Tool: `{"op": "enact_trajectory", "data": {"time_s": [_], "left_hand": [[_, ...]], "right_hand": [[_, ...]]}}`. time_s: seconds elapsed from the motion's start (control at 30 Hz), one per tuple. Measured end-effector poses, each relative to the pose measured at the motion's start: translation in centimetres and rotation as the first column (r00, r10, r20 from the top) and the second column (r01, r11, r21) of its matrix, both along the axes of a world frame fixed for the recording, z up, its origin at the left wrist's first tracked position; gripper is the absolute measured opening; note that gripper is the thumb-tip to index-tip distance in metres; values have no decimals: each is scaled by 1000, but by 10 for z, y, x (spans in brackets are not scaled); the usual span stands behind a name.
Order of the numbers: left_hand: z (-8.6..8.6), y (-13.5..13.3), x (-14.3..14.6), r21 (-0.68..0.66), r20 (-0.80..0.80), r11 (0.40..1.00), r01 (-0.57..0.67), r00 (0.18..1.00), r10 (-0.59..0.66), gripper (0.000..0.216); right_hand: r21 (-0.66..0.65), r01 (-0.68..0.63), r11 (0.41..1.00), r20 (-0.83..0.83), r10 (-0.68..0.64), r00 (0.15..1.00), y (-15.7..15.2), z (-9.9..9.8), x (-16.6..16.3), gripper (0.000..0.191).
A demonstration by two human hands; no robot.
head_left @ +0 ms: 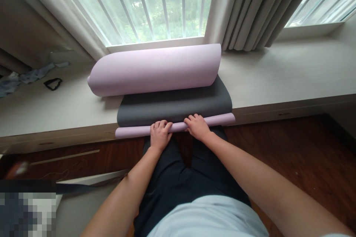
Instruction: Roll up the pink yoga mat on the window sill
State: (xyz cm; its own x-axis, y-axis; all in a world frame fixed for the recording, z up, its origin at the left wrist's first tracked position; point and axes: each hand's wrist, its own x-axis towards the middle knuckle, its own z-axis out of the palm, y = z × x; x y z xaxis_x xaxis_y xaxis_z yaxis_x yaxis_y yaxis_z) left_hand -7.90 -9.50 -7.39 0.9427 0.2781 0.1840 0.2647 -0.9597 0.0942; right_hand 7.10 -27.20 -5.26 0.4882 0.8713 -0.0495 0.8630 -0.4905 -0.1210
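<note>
A yoga mat, lilac on one face and grey on the other, lies across a pale window ledge [292,70]. Its far part forms a large loose lilac roll [155,68] by the window. The grey face [175,105] lies flat in the middle. At the ledge's front edge the near end is curled into a thin tight lilac roll [217,119]. My left hand [160,135] and my right hand [197,126] sit side by side on this thin roll, fingers curled over it.
Grey curtains [256,7] hang at the back right beside a barred window [155,3]. A black loop [52,83] and crumpled cloth [30,76] lie at the ledge's left. Dark wooden floor [292,155] lies below; a grey mat lies near my left leg.
</note>
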Motion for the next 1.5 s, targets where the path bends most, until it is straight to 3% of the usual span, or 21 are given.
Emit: {"op": "enact_trajectory", "data": {"time_s": [0.37, 0.63, 0.77, 0.9, 1.5], "left_hand": [[-3, 4, 4, -46, 46, 999, 24, 999, -22, 31], [-2, 10, 8, -114, 18, 993, -6, 1000, 8, 29], [3, 11, 12, -137, -19, 990, -27, 1000, 25, 26], [3, 13, 14, -152, -25, 988, -28, 999, 25, 26], [-10, 9, 7, -24, 74, 1000, 15, 997, -13, 38]], "right_hand": [[36, 3, 999, 32, -4, 999, -5, -6, -3, 35], [91, -77, 993, 166, 61, 984, -18, -20, -16, 60], [101, -110, 989, 201, 88, 976, -11, -23, -18, 46], [79, -44, 996, 156, 31, 987, 0, -18, -15, 34], [47, 7, 999, 54, -9, 999, 9, -9, -9, 31]]}}
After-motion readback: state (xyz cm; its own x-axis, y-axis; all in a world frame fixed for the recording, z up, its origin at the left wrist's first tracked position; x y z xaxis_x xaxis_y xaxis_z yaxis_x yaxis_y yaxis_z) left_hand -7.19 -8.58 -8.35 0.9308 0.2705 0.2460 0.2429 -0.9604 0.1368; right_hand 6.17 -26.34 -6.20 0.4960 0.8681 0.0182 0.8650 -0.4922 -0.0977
